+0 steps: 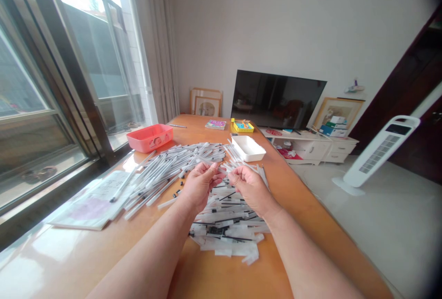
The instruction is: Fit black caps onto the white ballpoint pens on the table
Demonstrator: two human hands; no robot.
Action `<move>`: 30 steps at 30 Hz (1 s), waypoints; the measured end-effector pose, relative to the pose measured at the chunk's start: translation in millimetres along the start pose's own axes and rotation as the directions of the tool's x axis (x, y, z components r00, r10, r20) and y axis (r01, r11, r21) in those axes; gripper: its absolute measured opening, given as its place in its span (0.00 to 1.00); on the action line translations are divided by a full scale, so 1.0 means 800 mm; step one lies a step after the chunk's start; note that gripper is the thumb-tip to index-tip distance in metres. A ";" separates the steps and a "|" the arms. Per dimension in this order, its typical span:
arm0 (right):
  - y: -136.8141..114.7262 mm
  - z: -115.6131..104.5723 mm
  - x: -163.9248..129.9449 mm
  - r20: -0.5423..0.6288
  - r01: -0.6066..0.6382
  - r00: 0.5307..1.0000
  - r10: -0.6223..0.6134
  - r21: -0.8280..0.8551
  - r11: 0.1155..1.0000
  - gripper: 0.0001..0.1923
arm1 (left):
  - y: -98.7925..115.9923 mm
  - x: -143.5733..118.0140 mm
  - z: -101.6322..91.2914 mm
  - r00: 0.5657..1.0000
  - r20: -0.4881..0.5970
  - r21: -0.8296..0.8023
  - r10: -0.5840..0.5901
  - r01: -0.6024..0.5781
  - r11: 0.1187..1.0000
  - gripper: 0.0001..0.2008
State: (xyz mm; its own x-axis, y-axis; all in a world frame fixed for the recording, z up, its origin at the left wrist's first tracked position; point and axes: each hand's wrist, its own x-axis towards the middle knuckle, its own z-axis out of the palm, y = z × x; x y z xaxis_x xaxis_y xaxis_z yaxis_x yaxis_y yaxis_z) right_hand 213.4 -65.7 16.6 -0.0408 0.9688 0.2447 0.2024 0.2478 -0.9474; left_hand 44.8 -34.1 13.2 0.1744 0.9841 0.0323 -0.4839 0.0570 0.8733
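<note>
My left hand (203,185) is closed, thumb and fingers pinching a translucent pen barrel (222,170) that points toward the other hand. Facing it, my right hand (251,187) is also closed in a pinch at the barrel's near end; what exactly sits between those fingertips is too small to make out. Below both hands lies a heap of pen refills (229,216), thin black and white, mixed with clear plastic wrappers (228,245). Left of and beyond my left hand spreads a large pile of whitish pens (162,170) with black ends.
A red basket (148,138) stands past the pen pile, and a white tray (249,148) at the right. Small black caps (177,193) are scattered by my left wrist. An open notebook (90,204) lies left; a booklet (216,124) and yellow box (242,126) sit at the far end.
</note>
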 end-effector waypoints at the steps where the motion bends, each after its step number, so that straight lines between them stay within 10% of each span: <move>1: 0.000 0.000 0.000 0.019 -0.042 0.999 0.042 -0.005 0.999 0.20 | 0.000 0.000 0.000 1.000 0.001 0.000 0.001 -0.001 1.000 0.15; 30: 0.013 0.000 0.003 0.020 -0.009 1.000 0.011 -0.096 0.995 0.14 | -0.001 0.001 0.000 0.998 -0.062 0.024 -0.007 0.008 1.000 0.18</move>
State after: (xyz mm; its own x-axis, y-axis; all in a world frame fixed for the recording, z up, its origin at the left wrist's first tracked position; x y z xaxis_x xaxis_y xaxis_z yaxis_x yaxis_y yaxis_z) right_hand 215.4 -60.6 7.7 -0.0587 0.9714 0.2301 0.2959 0.2370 -0.9253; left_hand 44.9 -33.2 12.7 0.1243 0.9922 -0.0038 -0.4616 0.0612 0.8850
